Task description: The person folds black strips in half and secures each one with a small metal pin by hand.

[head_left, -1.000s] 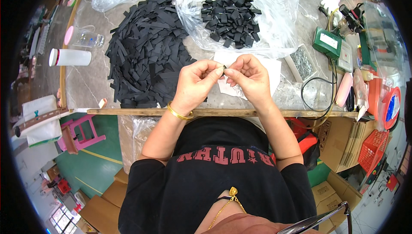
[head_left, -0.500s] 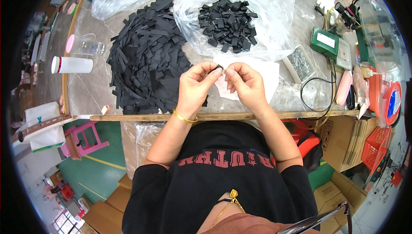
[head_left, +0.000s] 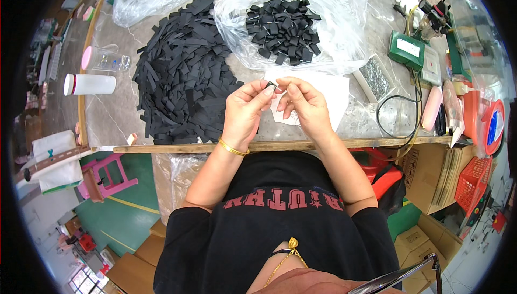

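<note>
**Across a marbled grey table (head_left: pixel 113 111), down to one small black piece (head_left: pixel 271 84)**

Far side, centre: crumpled clear plastic (head_left: pixel 344 30), loosely spread. Left of the hands, a broad heap of flat black strips (head_left: pixel 183 78) reaching toward the near edge. On the plastic, a smaller heap of folded black pieces (head_left: pixel 283 30). Nearer, white paper (head_left: pixel 334 97), partly hidden by the right hand.

Left hand (head_left: pixel 242 113): thumb and forefinger pinched on the small black piece, which is up off the table between strip heap and paper. Right hand (head_left: pixel 308 105): fingers curled, tips drawn narrow just beside the piece; from here I can't tell whether they grip anything. Right of the paper, a shallow pale tray (head_left: pixel 362 86) of thin metal bits (head_left: pixel 375 77).

Handling, my judgement: the piece looks matt and thin, so next to no weight, soft, a little springy if folded, hardly slippery, not fragile. Smallness is the difficulty. Best held by its flat faces between thumb and forefinger, one end left free.

Smallest of all, a pale sliver (head_left: pixel 277 85) at the fingertips, too tiny to identify; if metal, stiffer and slicker, best taken by its end.
</note>
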The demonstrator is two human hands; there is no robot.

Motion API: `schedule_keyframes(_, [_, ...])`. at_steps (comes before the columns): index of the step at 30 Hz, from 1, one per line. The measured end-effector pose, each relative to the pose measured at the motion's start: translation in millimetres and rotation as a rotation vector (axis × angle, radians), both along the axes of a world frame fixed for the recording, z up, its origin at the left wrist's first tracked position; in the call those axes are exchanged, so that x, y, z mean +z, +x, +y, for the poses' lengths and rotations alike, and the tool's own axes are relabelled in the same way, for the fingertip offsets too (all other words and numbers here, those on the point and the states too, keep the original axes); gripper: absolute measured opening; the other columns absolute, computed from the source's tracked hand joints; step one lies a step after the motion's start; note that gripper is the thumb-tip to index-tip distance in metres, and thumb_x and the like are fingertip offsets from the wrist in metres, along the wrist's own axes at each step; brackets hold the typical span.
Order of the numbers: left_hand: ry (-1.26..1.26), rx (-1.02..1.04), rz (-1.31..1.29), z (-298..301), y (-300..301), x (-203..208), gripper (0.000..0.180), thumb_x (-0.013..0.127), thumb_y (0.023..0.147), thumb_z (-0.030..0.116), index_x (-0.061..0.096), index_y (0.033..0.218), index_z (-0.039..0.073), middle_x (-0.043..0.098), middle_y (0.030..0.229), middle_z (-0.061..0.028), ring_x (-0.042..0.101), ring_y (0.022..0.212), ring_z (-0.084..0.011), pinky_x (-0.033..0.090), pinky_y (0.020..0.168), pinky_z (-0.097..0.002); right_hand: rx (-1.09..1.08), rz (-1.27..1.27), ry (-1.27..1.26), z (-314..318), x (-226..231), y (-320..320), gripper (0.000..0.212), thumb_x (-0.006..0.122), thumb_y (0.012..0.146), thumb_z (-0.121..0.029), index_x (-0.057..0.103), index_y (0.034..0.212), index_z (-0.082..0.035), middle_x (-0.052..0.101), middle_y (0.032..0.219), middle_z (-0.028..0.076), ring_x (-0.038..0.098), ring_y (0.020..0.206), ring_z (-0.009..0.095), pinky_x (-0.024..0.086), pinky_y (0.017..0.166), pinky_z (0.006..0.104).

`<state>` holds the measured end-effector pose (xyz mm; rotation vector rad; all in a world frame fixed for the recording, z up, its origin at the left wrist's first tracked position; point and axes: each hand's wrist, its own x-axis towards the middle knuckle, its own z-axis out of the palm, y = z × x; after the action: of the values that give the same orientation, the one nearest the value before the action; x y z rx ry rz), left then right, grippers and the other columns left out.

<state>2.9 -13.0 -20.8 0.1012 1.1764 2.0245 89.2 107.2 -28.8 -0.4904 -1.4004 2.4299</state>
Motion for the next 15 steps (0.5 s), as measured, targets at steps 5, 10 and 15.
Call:
schedule_keyframes(5, [0.055,-0.031,-0.1,2.5,4.4,1.2,0.017,0.062,0.082,0.004,0.06,0.098,-0.003,0.064,0.085,-0.0062,0.057,0.072,-0.0083,0.043,0.063,-0.0192,-0.019,0.065,-0.024,-0.8,-10.9,0.4,0.02,0.056,0.089,-0.012,0.063,0.103,0.001,0.058,0.089,0.008,0.056,0.062,0.01,0.046,0.048,0.0202])
schedule_keyframes(10, [0.015,-0.024,-0.103,2.6,5.5,1.4,0.014,0.06,0.083,0.002,0.06,0.097,-0.002,0.063,0.082,-0.0079,0.057,0.071,-0.0099,0.043,0.062,-0.0199,-0.052,0.063,-0.104,-4.8,-21.4,1.0,0.018,0.058,0.087,-0.011,0.064,0.098,0.002,0.059,0.09,0.008,0.056,0.063,0.01,0.045,0.049,0.0201])
schedule_keyframes(15, [0.008,-0.031,-0.073,2.4,6.7,2.0,0.013,0.06,0.083,0.003,0.061,0.095,-0.001,0.064,0.08,-0.0074,0.056,0.069,-0.0091,0.043,0.062,-0.0197,-0.099,0.097,-0.126,-9.9,-25.3,0.8,0.017,0.059,0.086,-0.012,0.065,0.096,0.001,0.059,0.088,0.007,0.056,0.062,0.009,0.045,0.05,0.0198])
